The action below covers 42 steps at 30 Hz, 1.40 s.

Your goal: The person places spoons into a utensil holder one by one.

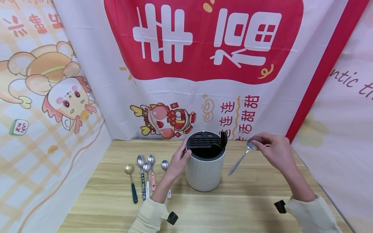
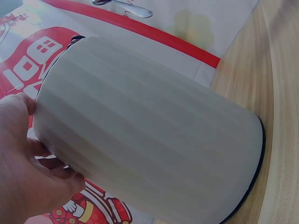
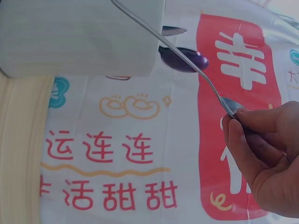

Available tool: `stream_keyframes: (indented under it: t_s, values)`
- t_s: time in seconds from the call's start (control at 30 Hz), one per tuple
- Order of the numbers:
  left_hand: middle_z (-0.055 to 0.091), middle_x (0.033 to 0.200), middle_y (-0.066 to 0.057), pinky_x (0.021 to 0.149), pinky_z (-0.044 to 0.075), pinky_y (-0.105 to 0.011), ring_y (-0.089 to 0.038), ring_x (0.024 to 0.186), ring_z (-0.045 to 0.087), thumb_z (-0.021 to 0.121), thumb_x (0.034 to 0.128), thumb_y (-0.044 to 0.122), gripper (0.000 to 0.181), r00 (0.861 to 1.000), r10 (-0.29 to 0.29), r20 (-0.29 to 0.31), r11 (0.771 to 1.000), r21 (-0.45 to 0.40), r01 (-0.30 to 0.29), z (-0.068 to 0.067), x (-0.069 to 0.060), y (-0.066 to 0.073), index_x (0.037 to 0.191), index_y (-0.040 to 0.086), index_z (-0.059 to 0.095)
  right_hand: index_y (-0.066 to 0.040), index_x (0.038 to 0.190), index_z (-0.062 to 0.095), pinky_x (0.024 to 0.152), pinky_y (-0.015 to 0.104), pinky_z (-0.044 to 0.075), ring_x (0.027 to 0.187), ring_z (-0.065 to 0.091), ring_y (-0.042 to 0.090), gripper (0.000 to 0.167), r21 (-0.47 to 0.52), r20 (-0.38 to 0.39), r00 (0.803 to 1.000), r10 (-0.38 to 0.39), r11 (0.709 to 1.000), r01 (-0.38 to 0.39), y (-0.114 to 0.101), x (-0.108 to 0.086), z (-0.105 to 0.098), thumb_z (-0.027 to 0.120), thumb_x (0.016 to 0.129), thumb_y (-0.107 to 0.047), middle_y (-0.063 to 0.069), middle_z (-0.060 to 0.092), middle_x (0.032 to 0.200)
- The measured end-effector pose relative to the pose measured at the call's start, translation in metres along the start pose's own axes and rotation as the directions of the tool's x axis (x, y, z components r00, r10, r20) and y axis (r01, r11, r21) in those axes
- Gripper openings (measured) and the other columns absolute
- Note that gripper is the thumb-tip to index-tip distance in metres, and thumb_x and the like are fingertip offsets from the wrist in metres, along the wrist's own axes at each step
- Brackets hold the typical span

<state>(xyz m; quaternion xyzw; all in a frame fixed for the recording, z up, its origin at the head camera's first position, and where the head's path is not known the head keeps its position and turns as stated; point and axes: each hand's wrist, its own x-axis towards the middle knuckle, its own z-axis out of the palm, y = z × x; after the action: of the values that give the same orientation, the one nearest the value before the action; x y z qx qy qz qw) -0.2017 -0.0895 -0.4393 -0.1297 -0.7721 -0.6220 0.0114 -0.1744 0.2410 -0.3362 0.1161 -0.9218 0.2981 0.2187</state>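
A light ribbed cylindrical holder [image 1: 204,174] with a dark slotted top stands on the wooden table. Its upper rim is gripped by the left hand [image 1: 177,161], fingers behind and thumb at the edge; the left wrist view shows this hand [image 2: 32,158] at the holder's [image 2: 149,126] top end. Dark spoon heads [image 1: 223,139] stick up at the rim's right side, one looking purple [image 3: 184,59] in the right wrist view. To the right of the holder, the right hand [image 1: 272,150] pinches a silver spoon [image 1: 240,159] by its bowl, handle slanting down-left. That hand [image 3: 266,149] hides part of the bowl.
Several spoons lie left of the holder: one with a dark green handle [image 1: 134,193], others with patterned [image 1: 143,184], pink [image 1: 153,181] and white [image 1: 147,189] handles. One [image 1: 165,165] is partly behind the left forearm. Printed cloth [image 1: 116,106] hangs behind the table [image 1: 102,187].
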Motion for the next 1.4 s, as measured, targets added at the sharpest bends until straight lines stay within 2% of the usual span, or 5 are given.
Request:
stream_keyframes:
  t_s: [0.13, 0.5, 0.83, 1.23, 1.4]
  values:
    - [0.023, 0.166, -0.009, 0.122, 0.029, -0.045, -0.030, 0.151, 0.028, 0.046, 0.1059, 0.032, 0.060, 1.000, 0.011, -0.011, 1.000, -0.005, -0.011, 0.001, 0.003, -0.010, 0.159, 0.019, 0.022, -0.006, 0.101, 0.077, 0.068, 0.039, 0.064, 0.077, 0.073, 0.028, 0.015, 0.020, -0.023, 1.000, -0.020, 1.000, 0.021, -0.007, 0.003, 0.000, 0.077, 0.087, -0.010, 0.012, 0.076, 0.086]
    - [0.025, 0.166, -0.004, 0.121, 0.031, -0.041, -0.026, 0.151, 0.029, 0.046, 0.1048, 0.038, 0.062, 1.000, 0.003, -0.013, 1.000, 0.006, -0.003, 0.001, 0.004, -0.011, 0.159, 0.023, 0.022, -0.002, 0.110, 0.075, 0.070, 0.000, 0.048, 0.082, 0.073, 0.032, 0.024, 0.123, -0.087, 0.996, -0.030, 0.992, 0.041, -0.027, 0.010, -0.005, 0.075, 0.088, -0.011, 0.019, 0.076, 0.096]
    - [0.024, 0.166, -0.004, 0.121, 0.030, -0.043, -0.026, 0.152, 0.028, 0.046, 0.1047, 0.041, 0.062, 1.000, -0.020, -0.013, 1.000, 0.009, 0.020, 0.001, 0.002, -0.010, 0.160, 0.025, 0.021, -0.004, 0.111, 0.075, 0.071, -0.005, 0.042, 0.085, 0.071, 0.031, 0.024, 0.151, -0.140, 0.990, -0.019, 0.988, 0.041, -0.045, 0.018, -0.007, 0.073, 0.091, -0.016, 0.018, 0.076, 0.098]
    - [0.024, 0.166, -0.004, 0.121, 0.031, -0.043, -0.027, 0.151, 0.029, 0.046, 0.1052, 0.038, 0.060, 1.000, -0.006, -0.013, 1.000, -0.001, 0.006, 0.001, 0.002, -0.013, 0.159, 0.026, 0.023, -0.002, 0.101, 0.077, 0.069, -0.002, 0.047, 0.079, 0.075, 0.028, 0.017, 0.102, -0.271, 0.939, -0.210, 0.964, 0.245, -0.056, 0.024, 0.013, 0.076, 0.084, -0.002, 0.017, 0.077, 0.096]
    - [0.020, 0.167, -0.008, 0.121, 0.029, -0.042, -0.028, 0.152, 0.026, 0.045, 0.1063, 0.033, 0.060, 1.000, -0.028, 0.013, 1.000, 0.002, 0.028, 0.000, 0.004, -0.010, 0.160, 0.021, 0.019, -0.002, 0.098, 0.077, 0.067, 0.023, 0.062, 0.079, 0.075, 0.025, 0.016, 0.068, -0.271, 0.914, -0.301, 0.942, 0.330, -0.059, 0.021, 0.025, 0.078, 0.082, 0.000, 0.015, 0.077, 0.095]
